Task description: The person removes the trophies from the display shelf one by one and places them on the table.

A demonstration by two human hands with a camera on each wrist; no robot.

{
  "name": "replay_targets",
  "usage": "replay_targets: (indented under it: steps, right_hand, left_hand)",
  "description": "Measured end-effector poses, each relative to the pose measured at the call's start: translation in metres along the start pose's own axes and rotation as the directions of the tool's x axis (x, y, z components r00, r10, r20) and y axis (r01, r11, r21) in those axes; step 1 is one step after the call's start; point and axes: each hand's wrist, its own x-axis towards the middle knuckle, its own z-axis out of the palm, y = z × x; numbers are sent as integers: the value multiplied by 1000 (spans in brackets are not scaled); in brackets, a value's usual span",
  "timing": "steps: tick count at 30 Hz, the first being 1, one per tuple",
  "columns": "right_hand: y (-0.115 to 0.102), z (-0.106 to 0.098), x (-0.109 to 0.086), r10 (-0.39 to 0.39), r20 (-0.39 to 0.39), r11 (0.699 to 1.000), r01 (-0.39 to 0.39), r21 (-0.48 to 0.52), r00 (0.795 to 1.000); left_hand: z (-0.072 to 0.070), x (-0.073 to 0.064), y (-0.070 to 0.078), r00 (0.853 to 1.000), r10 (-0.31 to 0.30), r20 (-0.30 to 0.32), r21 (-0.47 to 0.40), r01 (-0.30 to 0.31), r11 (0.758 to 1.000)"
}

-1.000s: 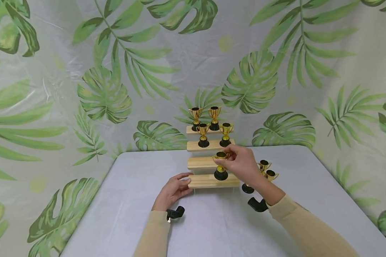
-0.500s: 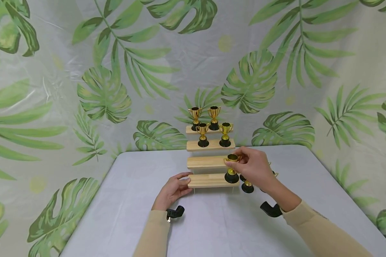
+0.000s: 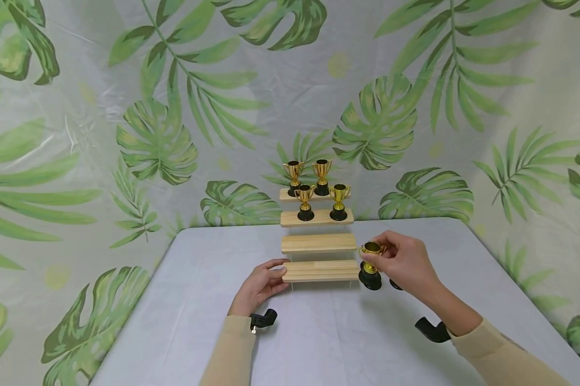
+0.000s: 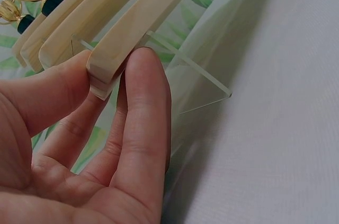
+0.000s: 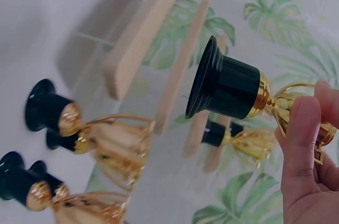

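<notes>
My left hand pinches the left end of the lowest wooden shelf of a four-step display stand; in the left wrist view the thumb lies above the board end and a finger below. My right hand holds a small gold trophy by its cup, to the right of that shelf. The right wrist view shows the held trophy's black base in the air. In the head view it overlaps another trophy standing behind or below it, mostly hidden.
Two trophies stand on the top shelf and two on the second shelf. The third shelf is bare wood. Several trophies stand on the white-covered table right of the stand. A leaf-print sheet hangs behind.
My right hand has carried the trophy rightward and a little nearer, from over the lowest shelf to beyond its right end. My left hand has stayed on the shelf.
</notes>
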Motion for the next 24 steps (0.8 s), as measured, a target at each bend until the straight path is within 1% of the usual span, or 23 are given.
replay_targets:
  steps: [6, 13, 20, 24]
  right_hand:
    - [14, -7, -12, 26, -4, 999, -26, -24, 1000]
    - [31, -15, -26, 29, -24, 997, -31, -67, 999]
    - [50, -22, -38, 72, -20, 990, -74, -118, 997]
    - [59, -25, -44, 99, -19, 986, -101, -130, 995]
  left_hand:
    - [1, -1, -1, 1000, 9, 1, 0, -9, 1000]
    - [1, 0, -2, 1000, 1, 0, -7, -1, 1000]
    - [1, -1, -1, 1000, -2, -7, -3, 2, 1000]
    - [1, 0, -1, 1000, -6, -7, -8, 6, 1000]
